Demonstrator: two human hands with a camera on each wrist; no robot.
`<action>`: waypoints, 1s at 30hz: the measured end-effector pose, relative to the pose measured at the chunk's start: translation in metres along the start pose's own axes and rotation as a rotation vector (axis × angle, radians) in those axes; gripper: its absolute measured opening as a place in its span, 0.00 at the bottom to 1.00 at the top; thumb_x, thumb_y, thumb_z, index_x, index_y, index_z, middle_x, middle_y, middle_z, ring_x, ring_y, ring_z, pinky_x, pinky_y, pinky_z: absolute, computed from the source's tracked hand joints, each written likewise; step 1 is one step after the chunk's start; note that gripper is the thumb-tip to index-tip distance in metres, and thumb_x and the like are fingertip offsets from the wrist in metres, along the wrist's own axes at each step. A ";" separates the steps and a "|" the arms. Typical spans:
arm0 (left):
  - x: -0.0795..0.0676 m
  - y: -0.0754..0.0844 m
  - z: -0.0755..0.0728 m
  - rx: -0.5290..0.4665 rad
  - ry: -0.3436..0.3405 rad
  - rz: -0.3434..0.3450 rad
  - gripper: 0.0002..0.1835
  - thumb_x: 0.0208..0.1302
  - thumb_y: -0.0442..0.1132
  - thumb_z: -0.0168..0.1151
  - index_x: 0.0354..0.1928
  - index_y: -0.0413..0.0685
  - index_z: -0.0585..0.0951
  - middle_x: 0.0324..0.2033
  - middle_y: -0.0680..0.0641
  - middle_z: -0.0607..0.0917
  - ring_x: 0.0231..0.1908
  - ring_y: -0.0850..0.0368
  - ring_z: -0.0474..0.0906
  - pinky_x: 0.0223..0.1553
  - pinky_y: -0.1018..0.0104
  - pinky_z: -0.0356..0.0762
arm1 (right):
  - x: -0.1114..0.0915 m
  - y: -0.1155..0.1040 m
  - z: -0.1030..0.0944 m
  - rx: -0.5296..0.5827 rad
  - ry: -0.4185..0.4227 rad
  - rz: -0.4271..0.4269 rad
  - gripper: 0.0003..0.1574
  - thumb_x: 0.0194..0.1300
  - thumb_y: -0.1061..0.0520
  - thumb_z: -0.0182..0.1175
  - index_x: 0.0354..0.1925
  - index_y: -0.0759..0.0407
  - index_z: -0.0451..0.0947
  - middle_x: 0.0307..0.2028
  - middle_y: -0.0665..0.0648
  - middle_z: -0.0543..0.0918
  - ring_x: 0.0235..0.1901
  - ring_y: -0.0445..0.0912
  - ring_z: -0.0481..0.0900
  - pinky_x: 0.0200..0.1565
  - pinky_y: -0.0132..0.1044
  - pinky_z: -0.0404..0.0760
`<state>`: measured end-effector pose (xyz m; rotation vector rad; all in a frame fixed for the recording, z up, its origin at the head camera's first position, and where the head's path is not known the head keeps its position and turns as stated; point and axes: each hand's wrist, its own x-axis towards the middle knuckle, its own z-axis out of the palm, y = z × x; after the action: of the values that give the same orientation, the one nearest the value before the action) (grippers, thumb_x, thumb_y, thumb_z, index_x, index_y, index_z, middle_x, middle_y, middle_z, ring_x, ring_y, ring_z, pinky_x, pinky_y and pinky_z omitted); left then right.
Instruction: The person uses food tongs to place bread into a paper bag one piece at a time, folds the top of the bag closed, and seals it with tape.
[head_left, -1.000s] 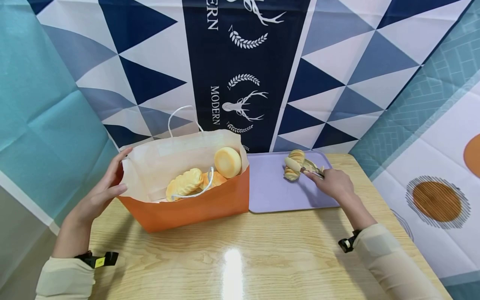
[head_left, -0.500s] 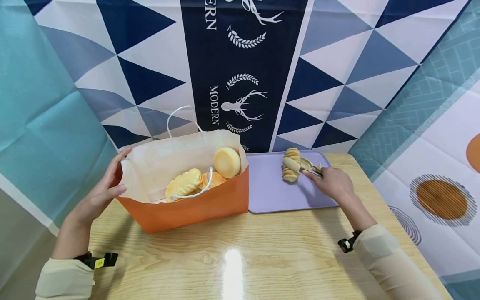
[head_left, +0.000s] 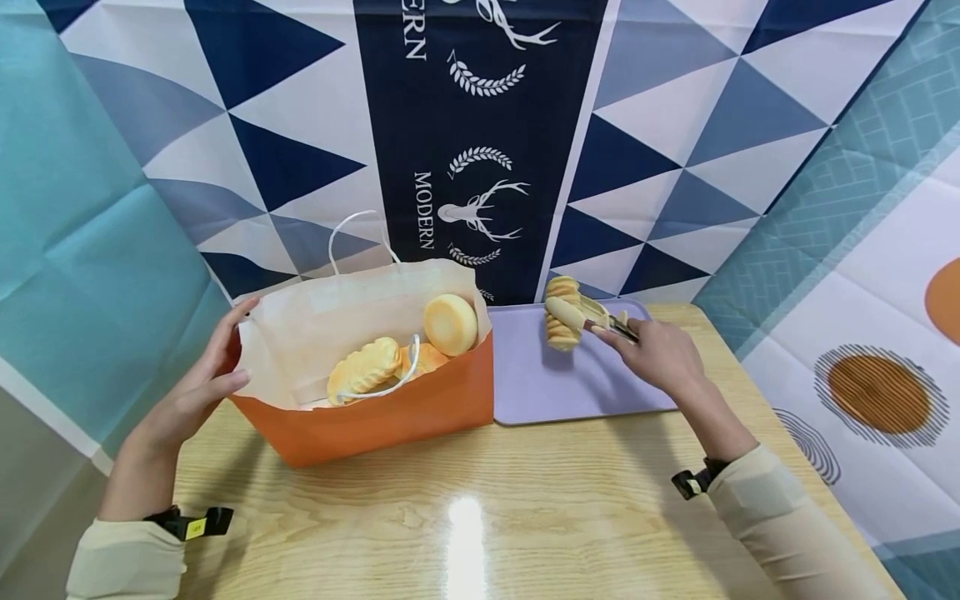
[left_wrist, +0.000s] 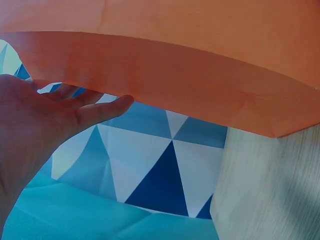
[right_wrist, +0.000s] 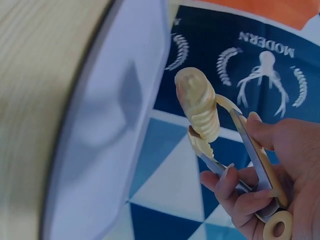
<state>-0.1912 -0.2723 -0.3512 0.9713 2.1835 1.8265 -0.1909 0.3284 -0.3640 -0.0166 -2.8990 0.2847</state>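
Observation:
My right hand (head_left: 663,354) grips a pair of tongs (right_wrist: 256,150) with cream tips and metal arms. Between the tips is a ridged, twisted bread roll (head_left: 562,336), held above the lilac tray (head_left: 540,396), its shadow falling on the tray. My left hand (head_left: 198,387) rests against the left side of an orange paper bag (head_left: 375,435), thumb and fingers spread and fairly straight; the left wrist view shows the fingers along the bag's side. Inside the wide-mouthed bag lie a braided bread (head_left: 366,367), a round bun (head_left: 450,325) and another bread piece (head_left: 429,358), partly hidden.
Bag and tray sit side by side on a wooden table (head_left: 360,525). One white cord handle (head_left: 356,218) stands up at the back of the bag; the other (head_left: 390,385) droops over its front. A patterned cloth (head_left: 480,117) hangs close behind both.
The tongs have lifted the bread roll off the tray, and my right hand has shifted slightly left with it. My left hand stays at the bag.

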 end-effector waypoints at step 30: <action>0.000 0.000 -0.001 0.016 0.006 -0.012 0.45 0.64 0.29 0.44 0.79 0.53 0.37 0.74 0.38 0.43 0.68 0.40 0.46 0.58 0.78 0.67 | -0.013 -0.099 -0.103 0.079 0.256 -0.280 0.27 0.68 0.32 0.54 0.35 0.53 0.79 0.19 0.53 0.73 0.18 0.49 0.68 0.19 0.42 0.64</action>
<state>-0.1910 -0.2729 -0.3507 0.9548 2.2057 1.8117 -0.1543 0.2507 -0.2496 0.3381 -2.5915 0.3200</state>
